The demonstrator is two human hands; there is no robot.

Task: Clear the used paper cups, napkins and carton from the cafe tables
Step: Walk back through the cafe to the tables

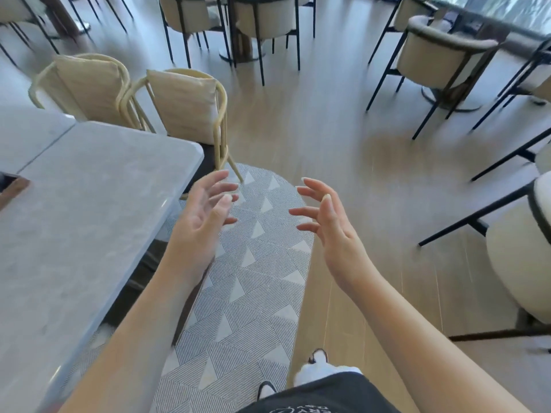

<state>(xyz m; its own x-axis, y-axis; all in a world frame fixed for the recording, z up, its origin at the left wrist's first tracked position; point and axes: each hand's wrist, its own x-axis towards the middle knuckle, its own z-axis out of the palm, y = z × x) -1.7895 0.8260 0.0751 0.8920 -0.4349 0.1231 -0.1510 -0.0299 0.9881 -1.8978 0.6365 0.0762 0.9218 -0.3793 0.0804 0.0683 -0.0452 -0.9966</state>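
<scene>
My left hand (205, 216) and my right hand (331, 228) are both raised in front of me over a patterned rug, palms facing each other, fingers spread, with nothing in either. A grey marble table (89, 210) stands to my left; its visible top carries no cups, napkins or carton. Only a dark object with a brown edge (12, 186) pokes in at the table's left edge, cut off by the frame.
Two cane chairs with beige cushions (179, 105) stand at the table's far end. Padded chairs on black legs (438, 58) and another (518, 248) line the right side, and more chairs and table bases stand at the back. A grey triangle-patterned rug (247, 278) lies on wooden floor (343, 138).
</scene>
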